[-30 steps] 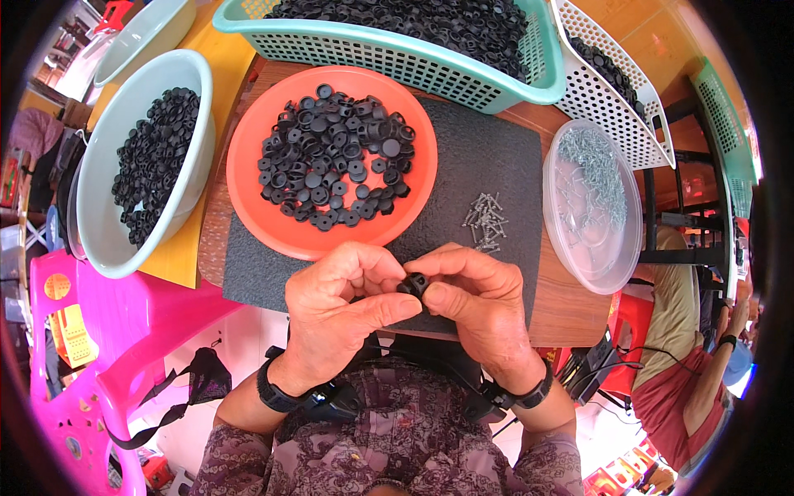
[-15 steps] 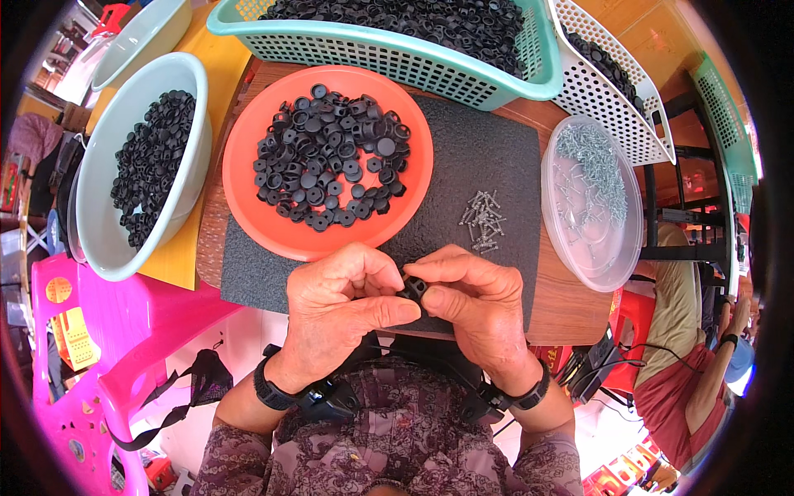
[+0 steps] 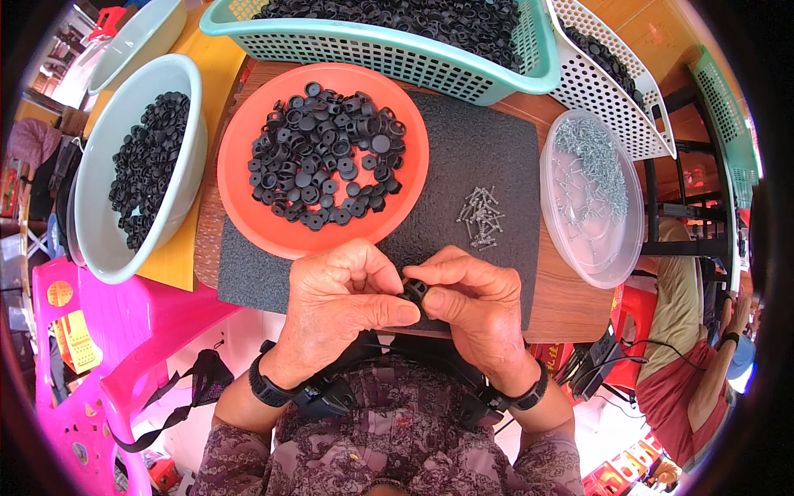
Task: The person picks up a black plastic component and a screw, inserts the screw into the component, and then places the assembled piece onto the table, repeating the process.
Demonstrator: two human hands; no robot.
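Both hands meet over the near edge of a dark grey mat (image 3: 488,157). My left hand (image 3: 339,302) and my right hand (image 3: 475,302) pinch one small round black plastic part (image 3: 413,291) between thumbs and fingertips. Just beyond the hands lies an orange plate (image 3: 248,223) heaped with several similar black parts (image 3: 322,153). A small pile of silver screws (image 3: 481,217) rests on the mat to the right of the plate.
A pale green bowl (image 3: 95,223) of black parts stands at the left. A clear round tub (image 3: 612,248) of screws is at the right. A teal basket (image 3: 372,45) and a white basket (image 3: 628,124) of black parts line the back. Another person (image 3: 695,364) sits at lower right.
The hands have kept together on the black part, with only slight shifts of the fingers around it. Nothing else on the table moved.
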